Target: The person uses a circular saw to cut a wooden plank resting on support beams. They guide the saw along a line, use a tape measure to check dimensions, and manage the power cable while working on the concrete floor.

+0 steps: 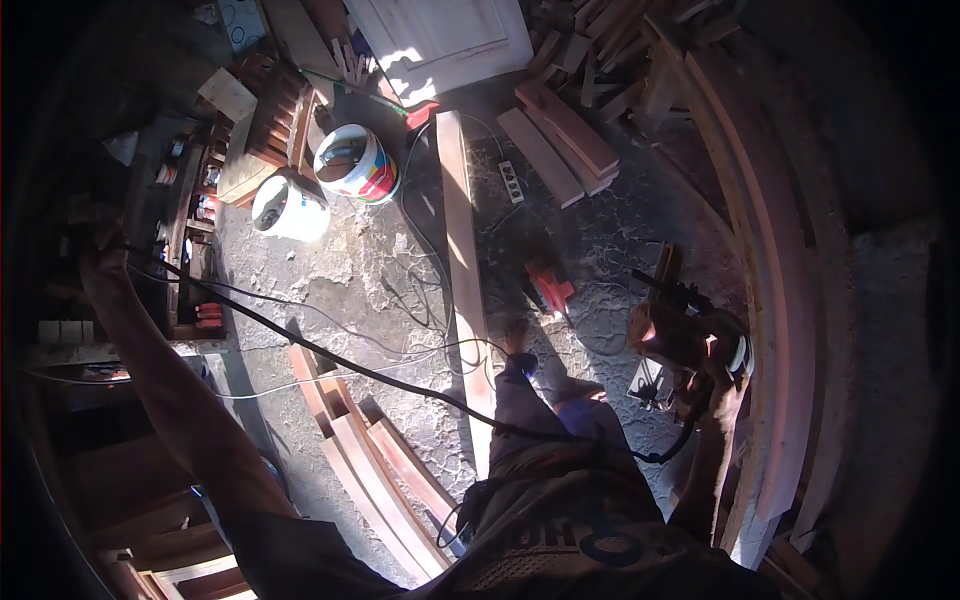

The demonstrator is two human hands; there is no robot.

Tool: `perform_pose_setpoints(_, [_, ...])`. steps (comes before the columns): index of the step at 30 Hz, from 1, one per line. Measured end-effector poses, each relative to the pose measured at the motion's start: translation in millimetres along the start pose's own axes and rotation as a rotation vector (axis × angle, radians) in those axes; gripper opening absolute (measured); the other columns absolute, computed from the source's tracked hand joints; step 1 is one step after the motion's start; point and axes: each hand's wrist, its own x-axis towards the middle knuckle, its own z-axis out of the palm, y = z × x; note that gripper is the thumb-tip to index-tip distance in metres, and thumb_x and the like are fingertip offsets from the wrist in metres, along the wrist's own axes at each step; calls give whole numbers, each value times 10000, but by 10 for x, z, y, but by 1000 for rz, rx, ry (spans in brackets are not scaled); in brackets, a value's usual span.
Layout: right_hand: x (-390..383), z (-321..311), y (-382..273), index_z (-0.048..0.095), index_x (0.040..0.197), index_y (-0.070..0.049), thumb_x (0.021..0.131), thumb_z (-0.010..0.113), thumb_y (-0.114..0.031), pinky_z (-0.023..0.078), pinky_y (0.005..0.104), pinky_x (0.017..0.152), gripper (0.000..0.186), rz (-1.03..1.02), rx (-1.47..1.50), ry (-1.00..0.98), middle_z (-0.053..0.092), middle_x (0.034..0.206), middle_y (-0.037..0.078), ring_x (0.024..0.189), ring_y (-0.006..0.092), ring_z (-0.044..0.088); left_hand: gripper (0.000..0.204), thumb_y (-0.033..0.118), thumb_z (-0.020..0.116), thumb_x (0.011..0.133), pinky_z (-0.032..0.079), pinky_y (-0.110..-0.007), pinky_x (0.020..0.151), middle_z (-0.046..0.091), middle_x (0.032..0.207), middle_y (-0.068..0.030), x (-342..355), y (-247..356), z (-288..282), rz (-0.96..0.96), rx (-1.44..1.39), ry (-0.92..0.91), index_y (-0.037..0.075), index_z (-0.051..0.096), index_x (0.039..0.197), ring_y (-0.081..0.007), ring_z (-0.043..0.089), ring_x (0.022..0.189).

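- Right hand (700, 340) sits at 3 o'clock, and it looks closed round what I take for a power tool (686, 294). Heavy shadow there, so don't ask me where fingers stop and tool starts.
- Left hand (105, 250) is way out at 9 o'clock, by the dark shelf (180, 240). The black cable (400, 384) runs right up to it, but honestly I can't tell whether the fingers are pinching it.
- That cable sags across the middle, then hooks up to the tool around 4 o'clock. My read: this is the cord-handling step. Next move probably calls for a steady right hand and enough slack that nothing snags.
- Nearest edge is the long plank (460, 230), running 12 down to 6 o'clock, with a foot (517, 340) just beside it. Proper toe-stubber. A red tool (550, 288) lies near it, toward 3.
- Right side's tight: long boards (785, 270) line 2 to 4 o'clock.
- Best room is around 10, where the floor (335, 265) shows between the plank and the white bucket (305, 217). Mind the thin pale cable (300, 388) at 8.
- More loose boards (365, 475) at 7.
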Motion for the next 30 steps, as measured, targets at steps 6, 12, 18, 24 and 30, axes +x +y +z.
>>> perform_pose_setpoints(6, [262,388,166,640,1210,-47,727,636,-34,514,299,696,483,-192,-117,-225,640,986,58,838,163,615,367,191,311,1087,295,-188,393,428,779,10,-2775,1665,502,163,569,378,0,352,1398,-49,348,537])
perform_pose_setpoints(12, [441,360,527,584,1302,-41,842,668,-52,525,304,856,468,-524,-948,-289,666,1141,62,1022,168,641,532,341,375,1099,272,-189,267,510,707,31,-3411,-907,523,347,764,952,-36,384,1474,-28,293,356])
perform_pose_setpoints(18, [908,-15,1369,542,1334,-32,898,705,-223,506,312,956,503,-406,-688,-484,619,1308,88,1161,166,622,456,306,468,1066,174,-175,333,355,644,77,-5072,-1262,1181,741,1205,1423,29,503,1428,0,245,427])
perform_pose_setpoints(24, [638,315,1320,568,1310,-39,851,718,-130,491,277,730,491,79,-440,-433,646,1051,67,882,126,628,398,397,514,1015,324,-231,385,503,705,12,-6426,-2220,1416,187,1549,1819,53,701,1083,-53,413,490])
perform_pose_setpoints(30, [189,626,1045,594,1286,-45,804,730,-37,476,241,505,501,240,-387,-499,674,793,46,602,87,634,389,391,528,985,453,-328,481,618,793,-62,-7226,-4963,710,-833,1404,2178,54,723,994,-165,566,579])
